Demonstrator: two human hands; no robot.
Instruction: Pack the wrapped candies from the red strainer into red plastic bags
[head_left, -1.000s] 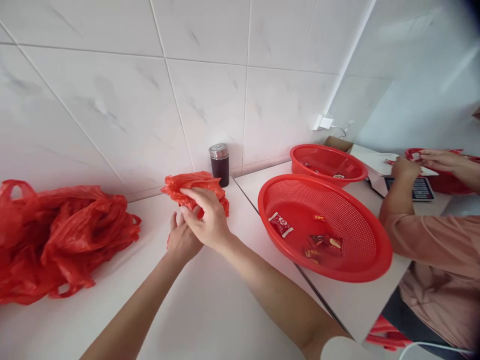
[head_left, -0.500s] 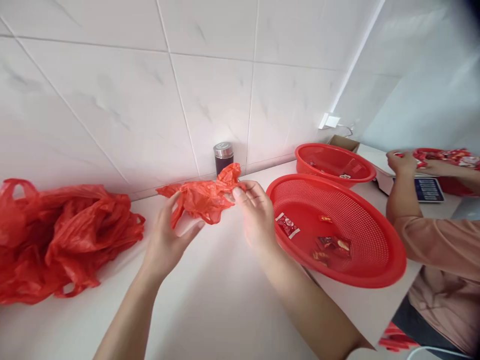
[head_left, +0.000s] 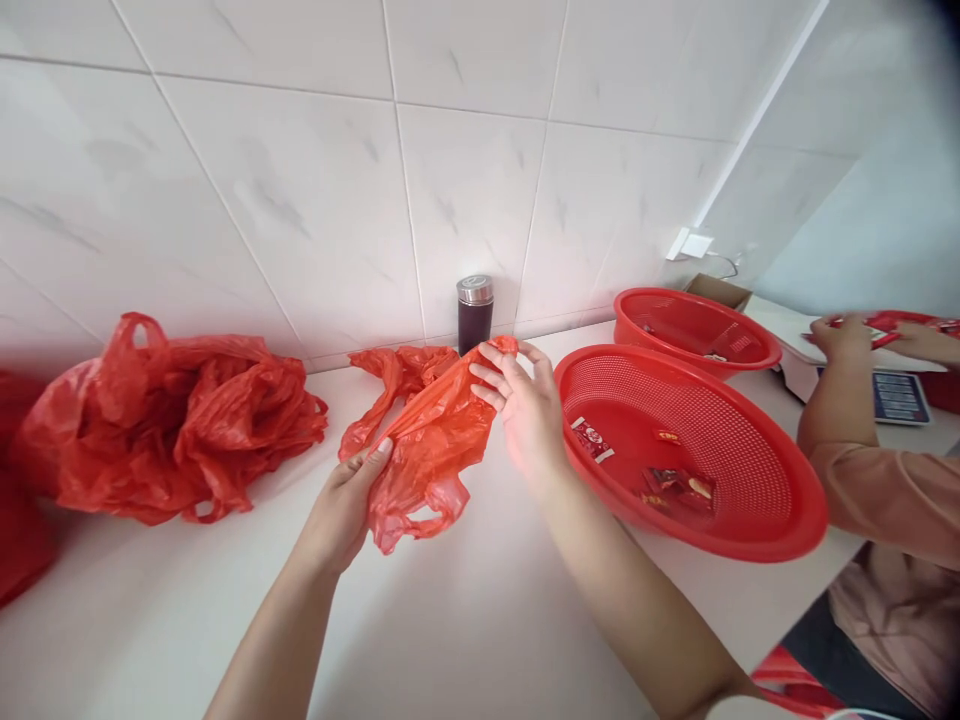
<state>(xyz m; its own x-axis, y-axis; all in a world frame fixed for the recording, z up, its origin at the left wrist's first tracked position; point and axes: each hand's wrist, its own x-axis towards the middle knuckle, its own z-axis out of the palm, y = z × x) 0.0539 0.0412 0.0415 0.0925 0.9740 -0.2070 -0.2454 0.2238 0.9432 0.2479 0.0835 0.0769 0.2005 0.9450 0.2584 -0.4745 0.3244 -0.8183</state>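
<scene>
A thin red plastic bag (head_left: 442,430) is stretched between my two hands above the white table. My left hand (head_left: 341,505) pinches its lower left side, thumb on top. At its upper right end, my right hand (head_left: 529,405) has the bag between thumb and fingers, with some fingers spread. One handle loop hangs down near the table, and another part of the bag trails to the left behind. To the left lies a heap of crumpled red plastic bags (head_left: 187,430), apart from my left hand.
A dark flask (head_left: 475,315) with a silver lid stands by the tiled wall. To the right, a red plastic basket (head_left: 780,430) holds several wrapped sweets, with a second red basket (head_left: 626,320) behind. A co-worker's arm (head_left: 840,400) reaches over a scale (head_left: 900,397).
My left hand has closed on the bag, which is now spread out and hangs lower towards me. The view has shifted left. The co-worker's hands have moved slightly.
</scene>
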